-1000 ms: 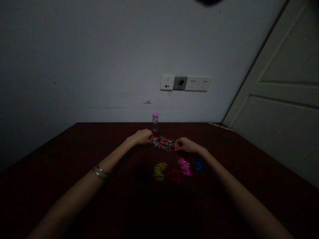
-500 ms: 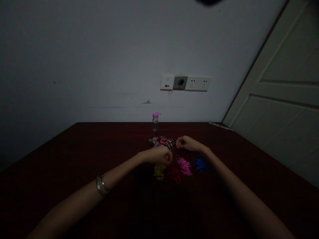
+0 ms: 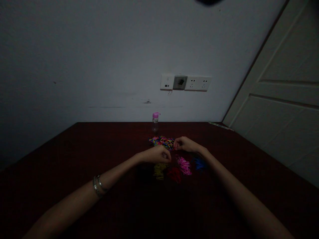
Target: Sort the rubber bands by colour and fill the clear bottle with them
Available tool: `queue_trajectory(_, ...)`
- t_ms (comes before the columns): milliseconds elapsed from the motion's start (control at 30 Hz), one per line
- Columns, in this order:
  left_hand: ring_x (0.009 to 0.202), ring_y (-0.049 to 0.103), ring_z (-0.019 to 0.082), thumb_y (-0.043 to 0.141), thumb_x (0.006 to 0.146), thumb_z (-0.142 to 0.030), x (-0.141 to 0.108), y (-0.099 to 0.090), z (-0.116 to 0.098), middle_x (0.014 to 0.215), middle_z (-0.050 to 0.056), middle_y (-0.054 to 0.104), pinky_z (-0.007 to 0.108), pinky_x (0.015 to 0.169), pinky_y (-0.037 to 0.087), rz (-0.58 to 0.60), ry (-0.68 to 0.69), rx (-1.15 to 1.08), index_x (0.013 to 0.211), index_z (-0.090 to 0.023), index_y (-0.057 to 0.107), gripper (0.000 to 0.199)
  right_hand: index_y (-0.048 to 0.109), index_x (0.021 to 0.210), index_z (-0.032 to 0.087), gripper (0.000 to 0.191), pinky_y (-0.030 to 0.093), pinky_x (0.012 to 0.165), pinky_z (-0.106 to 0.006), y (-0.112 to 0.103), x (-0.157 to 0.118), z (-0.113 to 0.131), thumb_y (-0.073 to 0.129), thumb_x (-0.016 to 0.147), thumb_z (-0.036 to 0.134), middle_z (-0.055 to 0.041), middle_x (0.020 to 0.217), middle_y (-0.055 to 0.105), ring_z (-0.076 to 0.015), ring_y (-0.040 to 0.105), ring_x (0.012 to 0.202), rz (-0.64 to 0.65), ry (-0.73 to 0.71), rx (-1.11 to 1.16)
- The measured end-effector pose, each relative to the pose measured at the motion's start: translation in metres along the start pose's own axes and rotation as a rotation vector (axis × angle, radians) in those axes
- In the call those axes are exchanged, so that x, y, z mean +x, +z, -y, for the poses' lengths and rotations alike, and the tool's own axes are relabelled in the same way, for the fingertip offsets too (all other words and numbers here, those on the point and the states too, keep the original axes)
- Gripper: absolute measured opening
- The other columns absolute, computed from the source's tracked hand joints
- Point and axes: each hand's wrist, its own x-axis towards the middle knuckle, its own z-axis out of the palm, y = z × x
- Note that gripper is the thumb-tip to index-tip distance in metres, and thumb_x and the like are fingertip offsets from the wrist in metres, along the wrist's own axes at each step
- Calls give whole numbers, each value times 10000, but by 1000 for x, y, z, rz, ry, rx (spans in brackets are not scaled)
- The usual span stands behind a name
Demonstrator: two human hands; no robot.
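A mixed heap of colourful rubber bands [image 3: 161, 141] lies on the dark table. My right hand [image 3: 185, 144] is at the heap's right edge, its fingertips pinched on what looks like a red band. Just in front of the heap, my left hand [image 3: 158, 154] is closed, thumb and fingers together; what it holds, if anything, is too small to tell. Nearer to me are separate piles: yellow bands [image 3: 159, 171] below my left hand, red bands [image 3: 174, 174], pink bands [image 3: 184, 166], and blue bands [image 3: 199, 163] beside my right forearm.
A clear bottle with a pink cap [image 3: 155, 121] stands behind the heap. The dark red table [image 3: 104, 139] meets a pale wall with a row of sockets [image 3: 185, 82]. A pale door [image 3: 281, 89] is at the right, and a thin strip [image 3: 220, 126] lies on the table's back right.
My right hand has moved slightly left, to the edge of the mixed heap. My left hand has shifted a little left and away from me. The piles look the same.
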Motion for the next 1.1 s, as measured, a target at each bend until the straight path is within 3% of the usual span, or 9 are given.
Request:
queue_trajectory(200, 488, 360, 58, 509, 698, -248, -25, -23, 30, 544, -26, 476, 177, 457, 259, -143, -155, -85, 789, -104, 640, 215, 553, 805, 132, 211, 406, 563, -207, 2, 0, 4, 452, 629, 72, -17, 689, 599, -111, 537, 605, -13, -76, -58)
queue_trajectory(367, 543, 398, 70, 501, 681, -249, -46, -39, 59, 615, 1, 542, 183, 514, 296, -239, -226, -79, 794, -91, 643, 241, 557, 839, 154, 162, 356, 557, -199, 5, -2, 11, 475, 706, 113, -29, 721, 602, -113, 519, 607, -27, -53, -351)
queue_trajectory(500, 583, 438, 80, 492, 674, -245, -57, -47, 70, 680, 25, 587, 184, 545, 317, -283, -280, -72, 785, -89, 641, 243, 540, 912, 181, 182, 331, 567, -208, 8, -8, 17, 478, 746, 143, -53, 802, 604, -130, 530, 655, -38, -15, -487)
queue_trajectory(700, 603, 457, 86, 472, 688, -247, -61, -52, 76, 720, 38, 606, 179, 555, 334, -303, -309, -52, 814, -91, 636, 259, 483, 954, 170, 224, 369, 607, -212, 2, -22, 18, 456, 737, 120, -32, 784, 590, -124, 526, 668, -88, -55, -352)
queue_trajectory(833, 581, 444, 84, 465, 696, -258, -58, -50, 80, 693, 31, 590, 182, 544, 333, -309, -324, -42, 830, -89, 630, 272, 466, 929, 155, 202, 381, 571, -198, 1, -36, 31, 444, 733, 114, -20, 749, 571, -102, 501, 622, -98, -107, -203)
queue_trajectory(1100, 542, 392, 76, 464, 708, -271, -50, -41, 85, 613, 5, 520, 179, 498, 287, -328, -308, -3, 838, -89, 627, 277, 522, 900, 168, 202, 381, 542, -186, 32, -70, 77, 480, 711, 109, -1, 725, 555, -92, 486, 618, 103, -111, -116)
